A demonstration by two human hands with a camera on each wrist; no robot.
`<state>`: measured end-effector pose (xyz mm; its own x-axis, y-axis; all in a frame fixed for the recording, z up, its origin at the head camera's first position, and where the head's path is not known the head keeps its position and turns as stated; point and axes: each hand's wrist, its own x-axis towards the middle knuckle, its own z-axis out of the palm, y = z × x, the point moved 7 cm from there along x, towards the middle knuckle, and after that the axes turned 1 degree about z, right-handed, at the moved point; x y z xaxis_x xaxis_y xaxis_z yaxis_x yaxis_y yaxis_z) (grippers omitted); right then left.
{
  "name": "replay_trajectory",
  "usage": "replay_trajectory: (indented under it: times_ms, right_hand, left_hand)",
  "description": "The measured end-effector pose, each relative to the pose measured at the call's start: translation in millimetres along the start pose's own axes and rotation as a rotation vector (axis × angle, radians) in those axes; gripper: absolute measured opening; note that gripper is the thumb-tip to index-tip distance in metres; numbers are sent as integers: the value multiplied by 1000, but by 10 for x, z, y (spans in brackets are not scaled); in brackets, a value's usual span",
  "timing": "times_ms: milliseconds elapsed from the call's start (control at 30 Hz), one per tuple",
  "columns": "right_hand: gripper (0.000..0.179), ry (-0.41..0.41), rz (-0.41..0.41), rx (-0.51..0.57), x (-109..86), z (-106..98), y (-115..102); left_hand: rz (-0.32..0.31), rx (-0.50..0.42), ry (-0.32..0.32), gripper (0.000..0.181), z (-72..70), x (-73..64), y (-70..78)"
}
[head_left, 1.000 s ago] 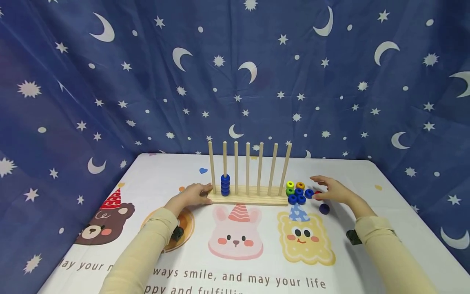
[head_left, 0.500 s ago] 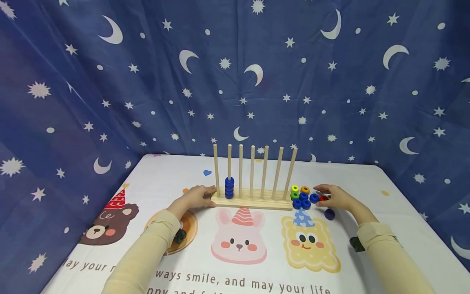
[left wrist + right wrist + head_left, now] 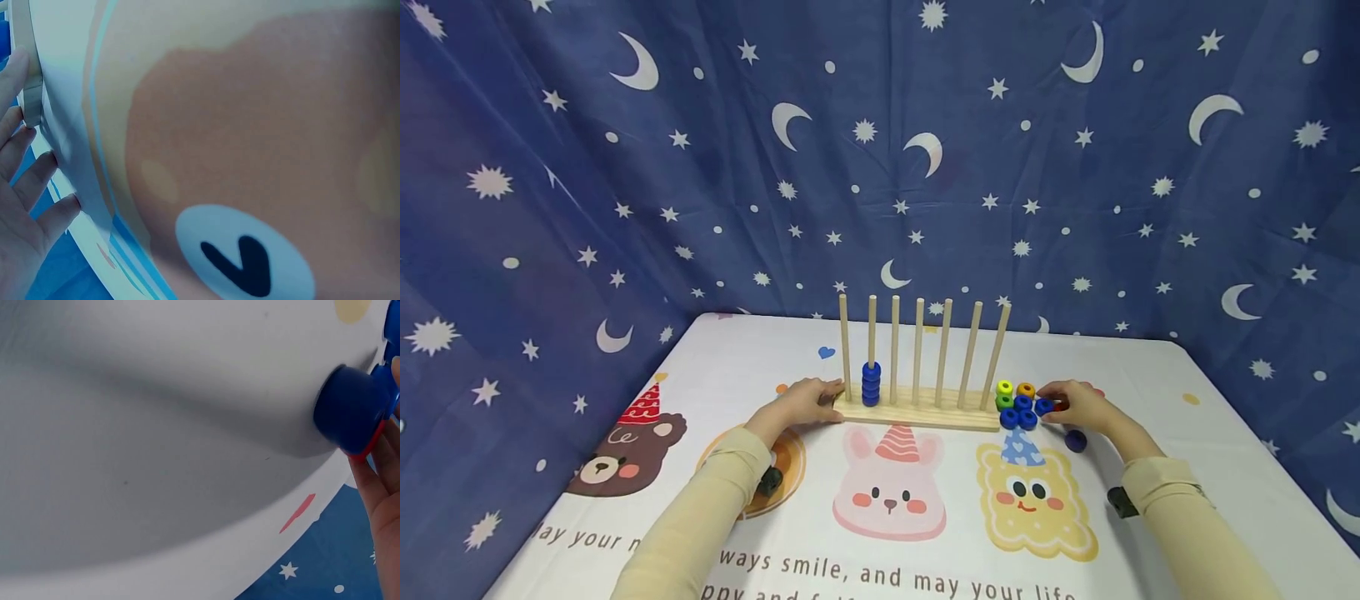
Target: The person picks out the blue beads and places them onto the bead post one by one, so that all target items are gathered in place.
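In the head view a wooden peg rack stands on the table, with several blue rings stacked on its second peg from the left. My left hand grips the rack's left end between thumb and fingers. Over at the loose rings, my right hand has its thumb and fingertips round a blue ring. A red ring lies by that hand, partly hidden under it. In the right wrist view the fingers reach up beside the red ring, behind a separate blue ring.
Beside the rack's right end lie a yellow ring, a green ring, an orange ring and several blue rings. One dark blue ring lies nearer me. A starry curtain hangs behind the printed tablecloth.
My right hand has moved left, and its fingers have closed in from a wider spread onto the blue ring. The left hand keeps its hold on the rack. The head view has shifted slightly.
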<state>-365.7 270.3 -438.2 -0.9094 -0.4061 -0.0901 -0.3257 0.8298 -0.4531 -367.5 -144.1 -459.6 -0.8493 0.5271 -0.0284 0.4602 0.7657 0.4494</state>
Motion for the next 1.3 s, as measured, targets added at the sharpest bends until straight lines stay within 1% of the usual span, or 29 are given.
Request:
replay_trajectory:
  times_ms: [33, 133, 167, 333, 500, 633, 767, 1100, 1200, 1300]
  right_hand:
    - [41, -2, -5, -6, 4, 9, -8]
    - [39, -3, -3, -18, 11, 23, -26]
    - [38, -3, -1, -21, 12, 25, -32]
    - [35, 5, 23, -30, 14, 22, -40]
    - [32, 0, 30, -42, 16, 32, -37]
    - [31, 2, 20, -50, 6, 28, -45]
    - [31, 5, 2, -45, -17, 16, -83]
    - [31, 49, -46, -51, -73, -110, -202]
    - [31, 64, -76, -46, -99, -153, -247]
    - [32, 63, -85, -38, -124, -169, -295]
  left_hand:
    - [6, 9, 0, 67, -1, 3, 3]
    - [-5, -3, -1, 66, -21, -16, 41]
    - [-37, -7, -17, 64, -64, -59, 126]
    - [-67, 28, -12, 62, -103, -100, 194]
    - [-73, 47, -15, 61, -89, -86, 186]
    - [-70, 55, -19, 61, -68, -76, 178]
    - [-84, 44, -32, 61, -53, -80, 173]
    - [-78, 48, -10, 60, -97, -82, 185]
    - [-70, 52, -8, 60, -94, -81, 185]
    - [-70, 43, -8, 61, -82, -81, 174]
